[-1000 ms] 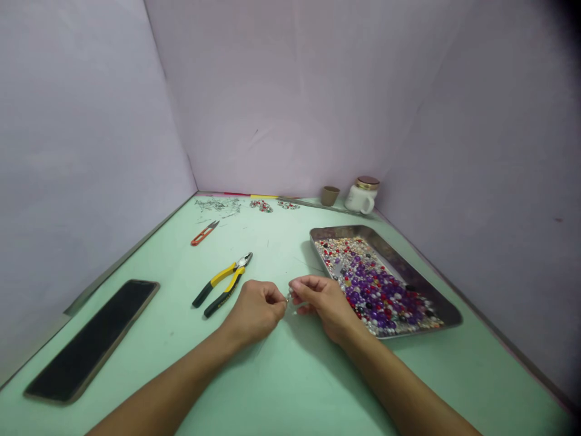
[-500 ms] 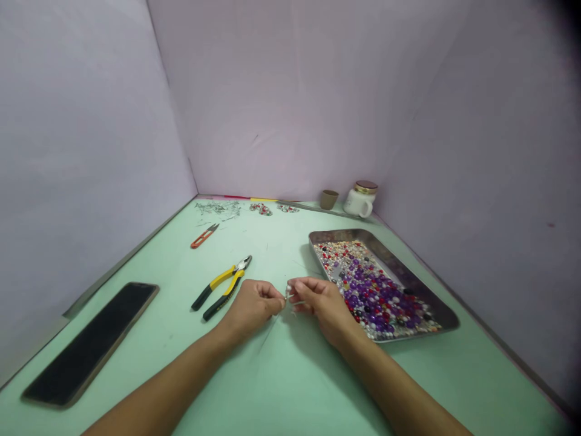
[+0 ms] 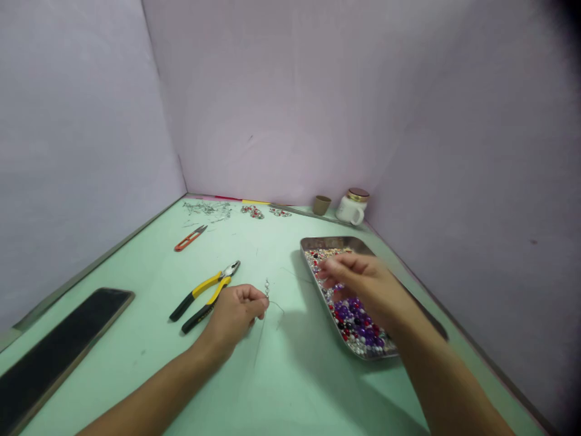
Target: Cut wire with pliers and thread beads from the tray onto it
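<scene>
My left hand (image 3: 238, 312) is closed in a pinch on a thin wire strung with a few small clear beads (image 3: 267, 289). The beads stand upright above the fingertips, while loose wire ends trail below and to the right. Over the left part of a metal tray (image 3: 336, 242) hovers my right hand (image 3: 363, 281), slightly blurred, its fingers apart and nothing visible in them. Purple, red, white, black and clear beads (image 3: 356, 321) fill the tray, partly hidden by that hand and forearm. Combination pliers (image 3: 222, 280) with yellow and black handles lie just beyond my left hand.
A dark phone (image 3: 59, 351) lies at the left edge. Farther back are red thread snips (image 3: 190, 238), a heap of wire pieces (image 3: 209, 209) and red-and-clear beaded pieces (image 3: 253, 211). A brown cup (image 3: 322, 206) and a lidded white mug (image 3: 349, 211) stand near the back wall.
My right hand has let go of the beaded wire and moved right, over the tray. My left hand keeps its pinch on the wire. The view has shifted slightly.
</scene>
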The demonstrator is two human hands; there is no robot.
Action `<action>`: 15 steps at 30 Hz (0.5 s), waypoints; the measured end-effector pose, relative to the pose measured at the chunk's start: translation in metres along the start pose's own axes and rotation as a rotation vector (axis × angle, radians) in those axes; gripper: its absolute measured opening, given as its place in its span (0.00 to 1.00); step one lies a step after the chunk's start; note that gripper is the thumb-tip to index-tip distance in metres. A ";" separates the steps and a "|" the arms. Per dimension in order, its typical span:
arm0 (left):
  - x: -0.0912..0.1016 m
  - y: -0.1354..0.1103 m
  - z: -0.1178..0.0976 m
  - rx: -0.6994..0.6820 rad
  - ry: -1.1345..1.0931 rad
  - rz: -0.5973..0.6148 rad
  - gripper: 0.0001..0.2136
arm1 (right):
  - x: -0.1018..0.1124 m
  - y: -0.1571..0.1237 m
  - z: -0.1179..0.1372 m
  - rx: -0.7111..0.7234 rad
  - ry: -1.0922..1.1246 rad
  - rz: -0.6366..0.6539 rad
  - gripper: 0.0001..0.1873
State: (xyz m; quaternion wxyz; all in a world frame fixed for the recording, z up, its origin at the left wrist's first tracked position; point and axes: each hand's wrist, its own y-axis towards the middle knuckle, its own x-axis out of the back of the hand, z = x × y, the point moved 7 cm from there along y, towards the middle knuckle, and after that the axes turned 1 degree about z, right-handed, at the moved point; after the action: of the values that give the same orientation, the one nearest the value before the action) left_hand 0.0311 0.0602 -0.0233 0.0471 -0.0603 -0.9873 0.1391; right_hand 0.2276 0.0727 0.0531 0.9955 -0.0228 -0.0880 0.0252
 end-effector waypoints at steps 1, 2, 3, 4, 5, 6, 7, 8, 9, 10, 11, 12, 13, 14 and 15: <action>-0.001 -0.002 -0.002 -0.015 0.025 -0.008 0.05 | -0.019 -0.003 -0.007 -0.062 -0.050 0.096 0.13; -0.003 -0.003 -0.005 -0.034 0.046 -0.014 0.04 | -0.038 -0.007 -0.015 -0.107 -0.072 0.183 0.14; -0.004 -0.005 -0.008 -0.051 0.059 -0.015 0.04 | -0.056 -0.011 -0.022 -0.134 -0.077 0.254 0.15; -0.006 -0.007 -0.011 -0.066 0.062 -0.008 0.04 | -0.070 -0.015 -0.028 -0.143 -0.097 0.298 0.14; -0.008 -0.009 -0.013 -0.079 0.053 0.008 0.04 | -0.081 -0.018 -0.034 -0.142 -0.112 0.325 0.13; -0.009 -0.011 -0.016 -0.090 0.039 0.027 0.04 | -0.089 -0.021 -0.039 -0.136 -0.122 0.348 0.12; -0.009 -0.011 -0.018 -0.099 0.025 0.047 0.04 | -0.094 -0.022 -0.043 -0.121 -0.132 0.360 0.11; -0.009 -0.012 -0.019 -0.106 0.010 0.062 0.04 | -0.097 -0.023 -0.046 -0.097 -0.145 0.374 0.10; -0.008 -0.011 -0.020 -0.110 0.000 0.073 0.04 | -0.099 -0.023 -0.048 -0.071 -0.161 0.396 0.10; -0.006 -0.010 -0.020 -0.108 -0.008 0.076 0.04 | -0.101 -0.023 -0.049 -0.045 -0.176 0.421 0.10; -0.004 -0.009 -0.019 -0.094 -0.019 0.075 0.04 | -0.101 -0.024 -0.050 -0.019 -0.194 0.442 0.11; -0.002 -0.008 -0.018 -0.072 -0.032 0.076 0.04 | -0.101 -0.024 -0.049 0.000 -0.212 0.457 0.11; 0.000 -0.007 -0.016 -0.051 -0.046 0.077 0.04 | -0.101 -0.024 -0.049 0.010 -0.224 0.468 0.11; 0.001 -0.006 -0.016 -0.038 -0.055 0.076 0.04 | -0.101 -0.024 -0.049 0.010 -0.229 0.470 0.12; 0.003 -0.006 -0.017 -0.037 -0.057 0.069 0.04 | -0.100 -0.025 -0.048 0.008 -0.231 0.463 0.12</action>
State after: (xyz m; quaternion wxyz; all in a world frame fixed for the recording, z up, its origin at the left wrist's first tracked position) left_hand 0.0293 0.0593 -0.0052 0.0131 -0.0909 -0.9880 0.1239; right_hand 0.1387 0.0407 -0.0105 0.9467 -0.0353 -0.1934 0.2554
